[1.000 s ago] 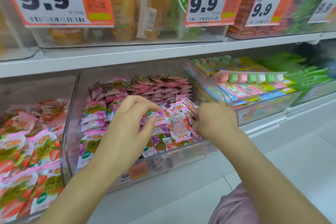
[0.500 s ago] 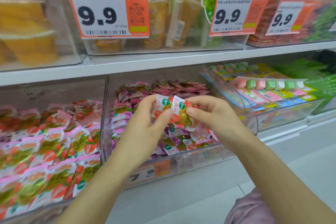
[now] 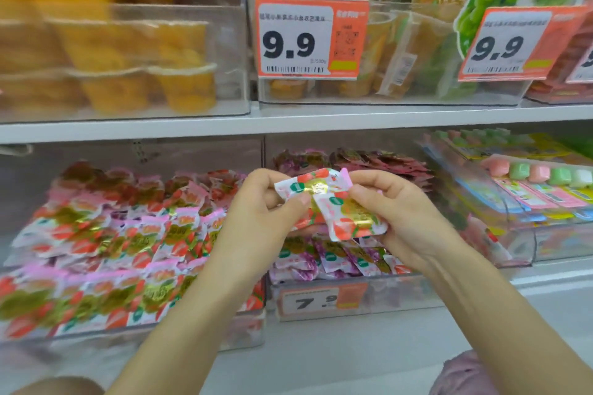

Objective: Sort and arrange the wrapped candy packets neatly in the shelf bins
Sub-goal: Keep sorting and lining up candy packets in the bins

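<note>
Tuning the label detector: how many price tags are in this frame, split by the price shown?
9.9 price tag: 2
7.9 price tag: 1
cut-off price tag at the right edge, price unreadable: 1
Total: 4
</note>
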The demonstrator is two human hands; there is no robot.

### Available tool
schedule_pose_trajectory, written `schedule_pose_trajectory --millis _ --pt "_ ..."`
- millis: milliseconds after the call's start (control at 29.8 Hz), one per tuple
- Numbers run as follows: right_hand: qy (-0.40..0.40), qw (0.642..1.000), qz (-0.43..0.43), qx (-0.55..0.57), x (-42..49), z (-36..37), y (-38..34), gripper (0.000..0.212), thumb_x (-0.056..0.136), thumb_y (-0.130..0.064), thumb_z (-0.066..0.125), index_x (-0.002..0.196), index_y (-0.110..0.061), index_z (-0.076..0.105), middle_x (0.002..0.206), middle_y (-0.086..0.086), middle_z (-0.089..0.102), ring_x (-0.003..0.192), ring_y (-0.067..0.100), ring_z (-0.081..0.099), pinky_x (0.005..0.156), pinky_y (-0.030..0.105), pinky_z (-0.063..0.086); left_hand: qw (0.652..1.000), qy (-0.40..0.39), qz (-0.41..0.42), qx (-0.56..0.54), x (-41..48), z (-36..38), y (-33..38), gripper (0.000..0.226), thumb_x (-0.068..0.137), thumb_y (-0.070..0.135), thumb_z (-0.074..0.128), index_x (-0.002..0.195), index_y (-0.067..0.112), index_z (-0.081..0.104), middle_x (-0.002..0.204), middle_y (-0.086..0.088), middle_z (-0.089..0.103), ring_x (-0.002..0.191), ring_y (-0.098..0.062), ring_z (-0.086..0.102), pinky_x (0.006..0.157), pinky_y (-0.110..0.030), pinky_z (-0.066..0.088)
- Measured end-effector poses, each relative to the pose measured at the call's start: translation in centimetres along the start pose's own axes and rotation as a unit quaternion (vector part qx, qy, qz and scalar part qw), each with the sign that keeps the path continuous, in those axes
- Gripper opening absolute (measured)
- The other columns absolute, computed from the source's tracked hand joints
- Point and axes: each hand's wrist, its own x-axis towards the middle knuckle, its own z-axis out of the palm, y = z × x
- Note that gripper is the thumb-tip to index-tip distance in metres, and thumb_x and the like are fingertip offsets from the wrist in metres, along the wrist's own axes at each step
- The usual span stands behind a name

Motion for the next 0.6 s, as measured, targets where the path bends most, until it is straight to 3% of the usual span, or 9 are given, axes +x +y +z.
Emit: schedule_pose_trajectory --millis 101,201,268,369,436,536,603 --pt "-0.056 0.998 0.010 -0.030 0.4 3.3 -0.3 0.026 0.062 -0.016 0.068 0.086 -0.006 0.071 0.080 0.014 0.072 0.062 0.019 0.068 0.057 0.028 0.057 1.000 0.022 -0.007 -0.014 -1.1 -2.3 0.3 0.005 0.091 0.007 0.055 0.092 0.011 0.052 0.074 -0.001 0.072 0.072 -0.011 0.070 0.064 -0.027 0.057" --pt "-0.089 0.989 0.002 -0.116 1.4 7.3 0.0 0.021 0.067 -0.023 0.072 0.077 -0.004 0.072 0.078 0.016 0.069 0.063 0.020 0.062 0.061 0.032 0.052 0.999 0.051 -0.006 0.011 -2.2 -6.1 0.1 0.005 0.091 0.010 0.056 0.093 0.014 0.055 0.077 -0.004 0.071 0.078 -0.027 0.066 0.076 -0.045 0.053" --pt "-0.095 0.976 -0.022 -0.192 2.2 10.3 0.5 0.020 0.075 -0.022 0.074 0.077 -0.002 0.072 0.081 0.021 0.068 0.070 0.022 0.058 0.069 0.035 0.047 0.997 0.069 -0.008 0.025 -2.9 -8.9 0.0 0.008 0.089 0.009 0.058 0.094 0.014 0.056 0.078 -0.004 0.070 0.076 -0.026 0.062 0.075 -0.044 0.048" --pt "-0.104 0.939 -0.072 -0.319 3.9 14.6 1.5 0.015 0.077 -0.023 0.075 0.070 -0.010 0.073 0.084 0.019 0.069 0.069 0.013 0.053 0.065 0.021 0.041 0.984 0.172 0.018 0.043 -3.6 -13.4 -0.4 0.015 0.088 0.003 0.058 0.095 0.016 0.058 0.091 -0.002 0.071 0.083 -0.016 0.065 0.083 -0.037 0.052" --pt "-0.116 0.905 -0.088 -0.399 5.1 16.5 2.3 0.017 0.078 -0.023 0.074 0.068 -0.009 0.073 0.073 0.017 0.064 0.061 0.006 0.048 0.058 0.019 0.034 0.958 0.279 0.046 0.056 -3.8 -16.2 -0.9 0.021 0.087 0.000 0.058 0.091 0.021 0.057 0.098 -0.007 0.068 0.094 -0.017 0.064 0.090 -0.041 0.051" --pt "-0.174 0.871 -0.063 -0.455 6.5 19.2 3.3 0.021 0.080 -0.021 0.073 0.070 -0.003 0.072 0.056 -0.003 0.048 0.043 -0.001 0.041 0.047 0.008 0.030 0.925 0.374 0.049 0.050 -4.3 -19.5 -1.5 0.029 0.086 -0.004 0.053 0.089 0.025 0.056 0.095 -0.003 0.066 0.095 -0.018 0.062 0.091 -0.045 0.051" --pt "-0.232 0.847 -0.041 -0.477 7.0 21.3 4.3 0.021 0.081 -0.024 0.072 0.072 -0.005 0.070 0.062 -0.014 0.054 0.051 -0.007 0.048 0.052 0.006 0.033 0.916 0.395 0.042 0.053 -4.5 -20.5 -1.8 0.029 0.086 -0.002 0.052 0.089 0.026 0.056 0.096 -0.002 0.066 0.096 -0.017 0.063 0.089 -0.041 0.051"
